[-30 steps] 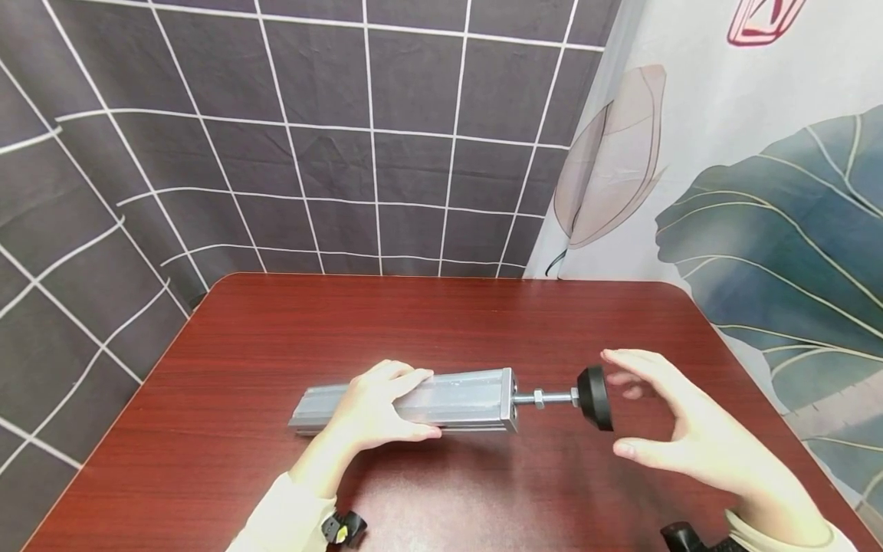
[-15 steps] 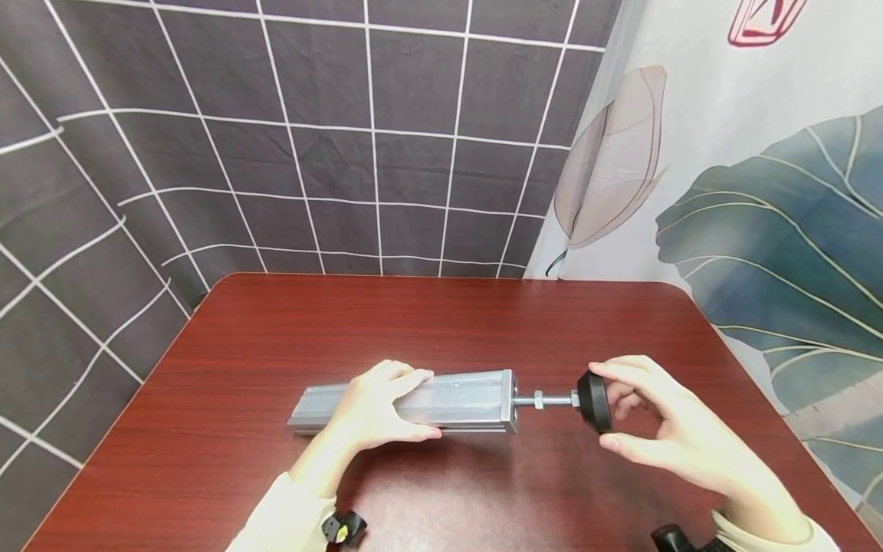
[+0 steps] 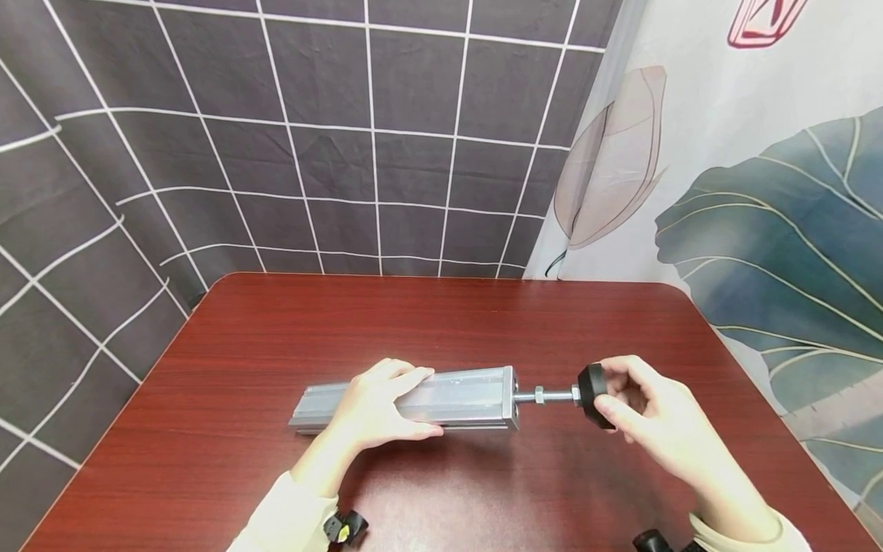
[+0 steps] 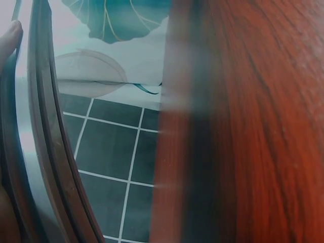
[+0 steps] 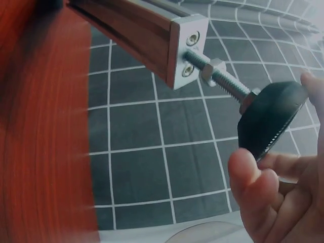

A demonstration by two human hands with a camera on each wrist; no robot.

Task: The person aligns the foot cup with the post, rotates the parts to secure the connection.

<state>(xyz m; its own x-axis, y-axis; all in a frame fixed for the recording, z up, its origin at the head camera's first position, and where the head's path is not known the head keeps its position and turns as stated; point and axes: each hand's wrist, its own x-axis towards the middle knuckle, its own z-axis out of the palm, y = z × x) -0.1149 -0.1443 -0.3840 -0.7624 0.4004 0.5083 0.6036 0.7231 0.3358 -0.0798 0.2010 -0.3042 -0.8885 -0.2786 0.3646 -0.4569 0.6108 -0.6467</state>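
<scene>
An aluminium profile (image 3: 462,395) lies sideways across the table, gripped from above by my left hand (image 3: 379,410), thumb on the near side and fingers over the top. From the end plate (image 5: 187,50) at its right end sticks out a threaded rod (image 5: 230,85) with a hex nut (image 5: 213,72) partway along. A black levelling foot (image 3: 593,395) sits on the rod's outer end. My right hand (image 3: 655,414) pinches this foot by its rim between thumb and fingers. The left wrist view shows the profile's side (image 4: 45,131) and only a bit of the hand.
The red-brown wooden table (image 3: 441,322) reaches back to a dark gridded curtain (image 3: 414,169). A white curtain with printed leaves (image 3: 759,230) hangs at the right.
My right hand has moved left onto the black levelling foot, from apart to pinching it, and its thumb has shifted up across the rim. The left hand and the profile look nearly unmoved.
</scene>
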